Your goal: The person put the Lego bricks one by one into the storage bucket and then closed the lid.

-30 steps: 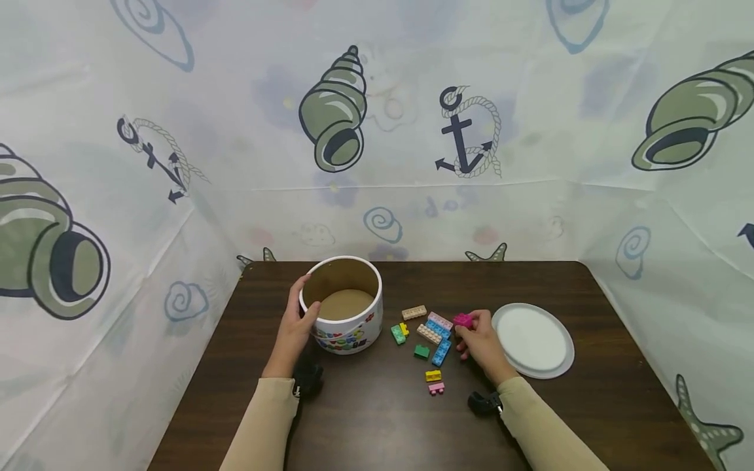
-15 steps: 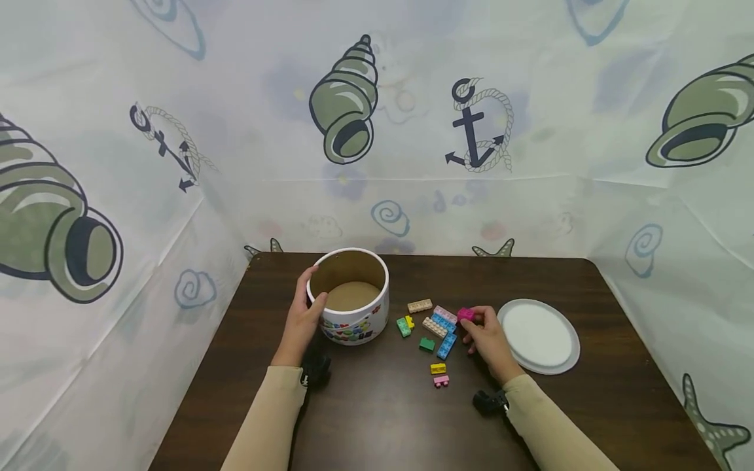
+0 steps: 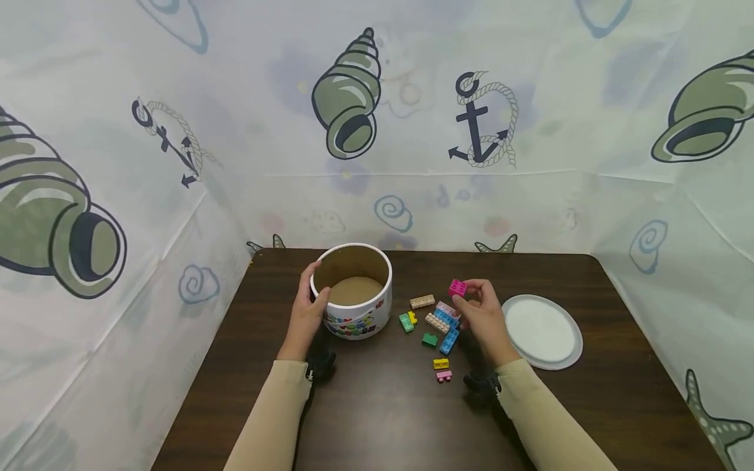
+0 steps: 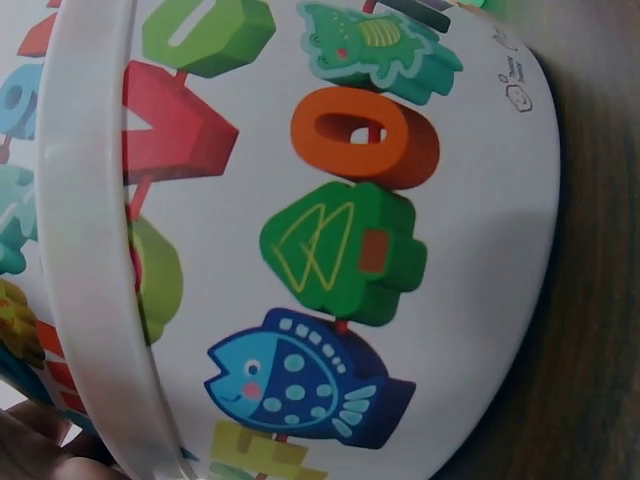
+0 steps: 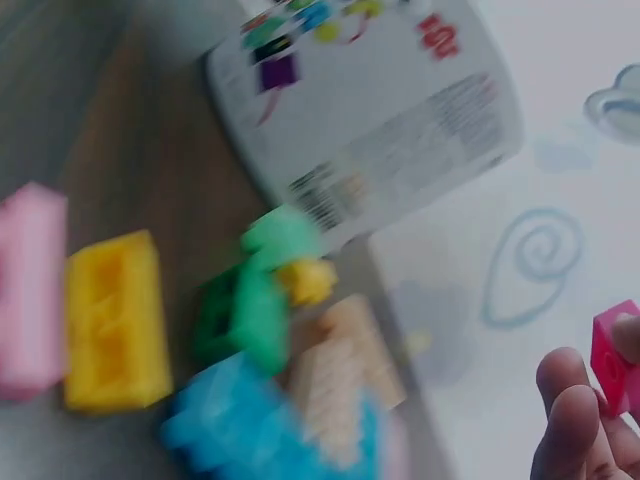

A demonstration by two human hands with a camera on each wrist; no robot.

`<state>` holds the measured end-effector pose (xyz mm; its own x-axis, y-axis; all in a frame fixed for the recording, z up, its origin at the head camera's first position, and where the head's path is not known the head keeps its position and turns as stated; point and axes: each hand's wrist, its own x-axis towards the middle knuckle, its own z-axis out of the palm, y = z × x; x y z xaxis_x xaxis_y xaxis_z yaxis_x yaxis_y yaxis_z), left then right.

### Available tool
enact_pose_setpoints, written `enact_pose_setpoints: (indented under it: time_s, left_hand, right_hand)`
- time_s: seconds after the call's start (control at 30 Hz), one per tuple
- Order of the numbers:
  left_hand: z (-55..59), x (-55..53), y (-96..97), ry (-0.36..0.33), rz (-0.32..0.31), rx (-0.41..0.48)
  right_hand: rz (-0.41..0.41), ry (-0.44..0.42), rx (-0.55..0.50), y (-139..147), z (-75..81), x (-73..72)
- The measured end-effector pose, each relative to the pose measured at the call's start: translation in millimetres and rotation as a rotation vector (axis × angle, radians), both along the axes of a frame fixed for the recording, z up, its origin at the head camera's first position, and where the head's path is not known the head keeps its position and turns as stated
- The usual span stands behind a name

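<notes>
My left hand [image 3: 305, 320] grips the near-left side of a round white bucket [image 3: 384, 307], thumb over the rim. In the left wrist view the bucket's printed wall [image 4: 480, 250] fills most of the frame, with a bit of my hand at the lower left. A magenta toy brick [image 3: 457, 288] is pinched between thumb and fingers of my right hand [image 3: 487, 320], above the loose bricks. The right wrist view shows the same magenta brick [image 5: 610, 365] at its right edge. Below lie a blue brick [image 3: 449, 341], a green brick [image 3: 430, 339] and a tan brick [image 3: 422, 301].
A round white lid [image 3: 542, 330] lies on the dark wooden table [image 3: 377, 418] to the right of my right hand. Nearer me are a yellow brick [image 3: 440, 363] and a pink wheeled piece [image 3: 444, 376]. A patterned cloth backdrop [image 3: 412, 131] stands behind and at the sides.
My right hand has lifted the magenta brick up and away from beside the other bricks. The left hand keeps its grip on the bucket. The head view has shifted slightly.
</notes>
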<state>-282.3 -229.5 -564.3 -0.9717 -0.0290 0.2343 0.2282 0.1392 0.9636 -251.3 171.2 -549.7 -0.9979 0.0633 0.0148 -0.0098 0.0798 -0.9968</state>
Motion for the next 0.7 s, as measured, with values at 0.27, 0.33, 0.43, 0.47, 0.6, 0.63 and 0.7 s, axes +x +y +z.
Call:
enact_pose_setpoints:
  time_s: [0.27, 0.33, 0.43, 0.47, 0.6, 0.63, 0.7]
  left_hand:
    - [1.4, -12.0, 8.1, 0.022, 0.001, 0.003]
    - [1.6, -12.9, 9.0, 0.024, -0.001, 0.008]
    - [-0.1, -12.9, 9.8, 0.027, -0.002, 0.021]
    - [-1.2, -12.9, 9.8, 0.028, -0.001, 0.024]
    - [-4.5, -9.4, 9.2, 0.027, 0.013, 0.02]
    - [-4.0, -9.2, 9.0, 0.024, 0.016, 0.014]
    - [-2.9, -8.3, 8.5, 0.018, 0.023, 0.001]
  right_hand:
    - [0.022, 0.114, 0.001, -23, 44.3, -22.5]
    - [0.038, 0.128, -0.012, -31, 51.3, -27.5]
    - [0.077, 0.154, -0.035, -46, 60.0, -36.2]
    - [0.086, 0.161, -0.047, -52, 62.8, -39.6]
    - [0.128, 0.165, -0.082, -73, 73.1, -50.7]
    - [0.136, 0.164, -0.09, -78, 77.1, -53.6]
    - [0.154, 0.162, -0.106, -89, 85.1, -58.5]
